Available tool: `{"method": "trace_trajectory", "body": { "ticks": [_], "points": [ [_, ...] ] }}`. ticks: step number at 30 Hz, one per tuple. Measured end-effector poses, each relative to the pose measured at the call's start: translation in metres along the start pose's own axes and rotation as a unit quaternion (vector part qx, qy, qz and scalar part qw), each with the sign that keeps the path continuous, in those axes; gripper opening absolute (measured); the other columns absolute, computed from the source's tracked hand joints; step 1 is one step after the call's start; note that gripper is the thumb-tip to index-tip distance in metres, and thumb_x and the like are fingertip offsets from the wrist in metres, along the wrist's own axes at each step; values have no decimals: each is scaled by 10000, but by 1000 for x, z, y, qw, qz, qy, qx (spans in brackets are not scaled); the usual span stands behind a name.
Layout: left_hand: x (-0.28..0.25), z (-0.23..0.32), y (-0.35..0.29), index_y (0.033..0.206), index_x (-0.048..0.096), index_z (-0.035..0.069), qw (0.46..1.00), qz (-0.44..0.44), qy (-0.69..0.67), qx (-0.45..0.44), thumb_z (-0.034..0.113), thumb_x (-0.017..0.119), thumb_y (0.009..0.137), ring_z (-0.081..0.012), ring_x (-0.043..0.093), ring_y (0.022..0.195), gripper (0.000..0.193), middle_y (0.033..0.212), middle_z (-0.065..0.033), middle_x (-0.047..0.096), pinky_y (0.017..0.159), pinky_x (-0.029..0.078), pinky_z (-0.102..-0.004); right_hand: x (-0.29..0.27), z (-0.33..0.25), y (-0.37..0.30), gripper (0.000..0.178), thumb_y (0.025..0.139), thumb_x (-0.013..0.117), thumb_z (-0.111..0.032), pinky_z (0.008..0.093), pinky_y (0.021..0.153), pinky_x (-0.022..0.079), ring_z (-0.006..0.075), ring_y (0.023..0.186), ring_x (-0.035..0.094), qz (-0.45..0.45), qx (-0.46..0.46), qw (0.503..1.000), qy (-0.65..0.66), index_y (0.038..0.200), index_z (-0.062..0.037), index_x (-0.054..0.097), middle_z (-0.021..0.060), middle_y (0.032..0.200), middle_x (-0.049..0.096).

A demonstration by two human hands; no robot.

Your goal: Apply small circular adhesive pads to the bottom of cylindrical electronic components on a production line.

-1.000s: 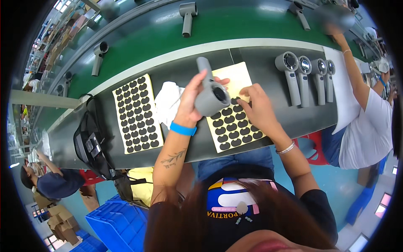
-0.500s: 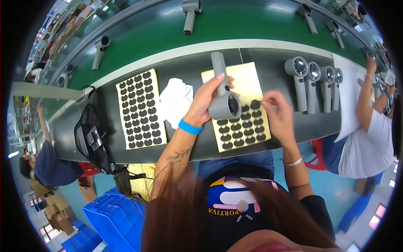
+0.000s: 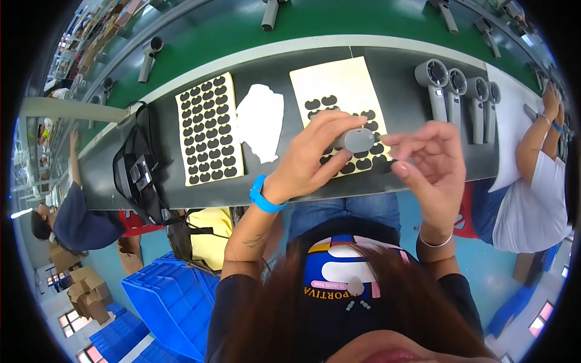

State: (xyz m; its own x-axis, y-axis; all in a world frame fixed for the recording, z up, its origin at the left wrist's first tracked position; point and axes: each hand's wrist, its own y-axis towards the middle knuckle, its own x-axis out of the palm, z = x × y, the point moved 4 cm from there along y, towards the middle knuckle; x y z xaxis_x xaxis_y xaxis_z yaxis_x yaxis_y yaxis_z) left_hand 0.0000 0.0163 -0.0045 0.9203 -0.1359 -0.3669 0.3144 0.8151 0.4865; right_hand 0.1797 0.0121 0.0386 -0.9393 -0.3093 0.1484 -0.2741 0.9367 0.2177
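My left hand (image 3: pixel 315 151), with a blue wristband, is closed round a grey handheld fan (image 3: pixel 358 141). Its rounded end points up at me and the rest of it is hidden beneath. Just to the right is my right hand (image 3: pixel 431 172), its thumb and fingers apart. Whether a small sticker clings to its fingertips I cannot make out. Under both hands lies a pale yellow sheet (image 3: pixel 334 75) of black notched oval stickers (image 3: pixel 328 100). The upper part of this sheet is mostly bare, and my left hand covers some stickers.
Left of my hands are a white cloth (image 3: pixel 260 121) and a fuller sticker sheet (image 3: pixel 239 154). A black bag (image 3: pixel 130 166) hangs over the table's left side. Several grey fans (image 3: pixel 437 91) stand at the right. Blue crates (image 3: pixel 163 308) are below left; co-workers sit at both sides.
The fan has turned from lying lengthwise to end-on towards me. My right hand has opened from a pinch and shifted right. The view has tilted, moving the table upward.
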Motion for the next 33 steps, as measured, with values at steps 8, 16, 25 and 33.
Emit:
{"method": "trace_trajectory", "body": {
  "ticks": [8, 16, 25, 33],
  "points": [
    [3, 30, -12, 1089, 651, 50, 988, 23, 154, 24, 9, 713, 690, -293, 591, 1002, 405, 1158, -137, 592, 814, 493, -351, 4, 11, -8, 318, 806, 616, 102, 268, 822, 500, 192, 1016, 610, 3, 41, 999, 4, 1028, -15, 420, 79, 871, 585],
    [11, 31, -21, 1092, 654, 32, 996, 46, 12, -79, -56, 681, 688, -167, 646, 779, 414, 1121, -121, 621, 596, 525, -229, 6, 11, -15, 305, 789, 619, 110, 255, 763, 514, 156, 977, 611, 2, 69, 997, 14, 979, -21, 420, 86, 880, 584],
    [13, 26, -25, 1157, 604, -23, 977, 45, -143, -153, -101, 678, 719, -154, 669, 766, 452, 1190, -158, 567, 697, 572, -258, 6, 12, -16, 305, 784, 640, 96, 269, 781, 523, 153, 946, 608, 0, 71, 997, 13, 955, -29, 421, 87, 869, 595],
    [7, 29, -20, 1171, 587, -46, 965, -7, -188, -181, -64, 718, 728, -174, 674, 809, 463, 1227, -167, 527, 736, 572, -271, 3, 8, -10, 301, 781, 643, 88, 268, 775, 527, 156, 950, 605, -18, 101, 995, 10, 942, -37, 422, 72, 852, 589]
  ]
}}
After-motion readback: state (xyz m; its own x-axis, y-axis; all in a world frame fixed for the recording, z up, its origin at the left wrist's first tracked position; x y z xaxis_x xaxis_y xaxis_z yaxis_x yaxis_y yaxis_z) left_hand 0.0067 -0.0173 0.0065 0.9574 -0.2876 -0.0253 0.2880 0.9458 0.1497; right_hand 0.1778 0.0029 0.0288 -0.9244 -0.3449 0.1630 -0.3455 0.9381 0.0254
